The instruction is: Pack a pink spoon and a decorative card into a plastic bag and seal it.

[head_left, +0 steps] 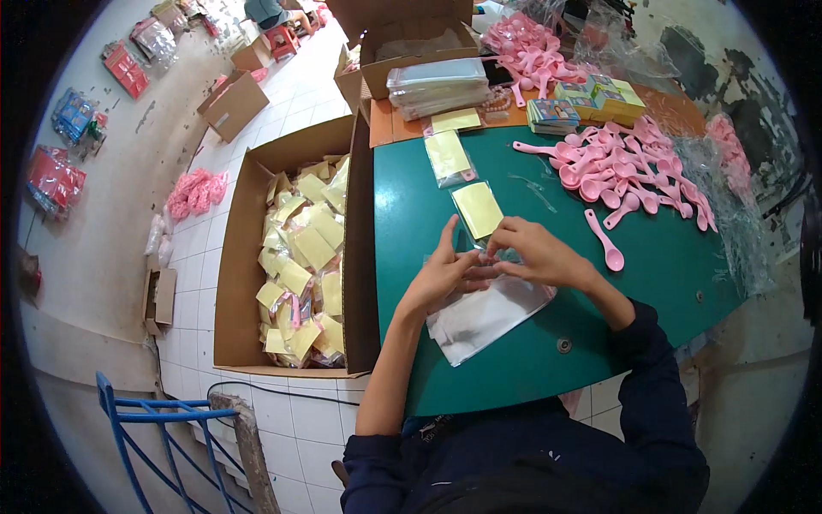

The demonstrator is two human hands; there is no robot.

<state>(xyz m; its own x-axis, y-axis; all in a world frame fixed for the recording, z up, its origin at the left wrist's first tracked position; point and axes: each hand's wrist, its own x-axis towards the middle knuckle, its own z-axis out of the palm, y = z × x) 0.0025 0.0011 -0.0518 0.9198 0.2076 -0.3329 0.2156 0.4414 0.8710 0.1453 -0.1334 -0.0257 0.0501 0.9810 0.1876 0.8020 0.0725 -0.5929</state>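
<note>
My left hand [445,276] is over the near part of the table, thumb raised away from its outstretched fingers. Close beside it, my right hand [541,254] bends its fingers together on what looks like the edge of a clear plastic bag [507,255]; the fingertips partly hide it. Below both hands lies a stack of flat clear bags [484,324], whitish and slightly tilted. Just beyond the fingers is a bagged yellow card [478,210]. A second bagged yellow card [448,154] lies farther off, with another yellow card [456,120] behind it.
On the green table [411,360], pink spoons [612,171] are heaped at right. Small card stacks [552,114], more plastic bags [437,86] and an open carton [415,43] stand at the back. Left of the table, a large cardboard box [238,283] holds many yellow-card packets.
</note>
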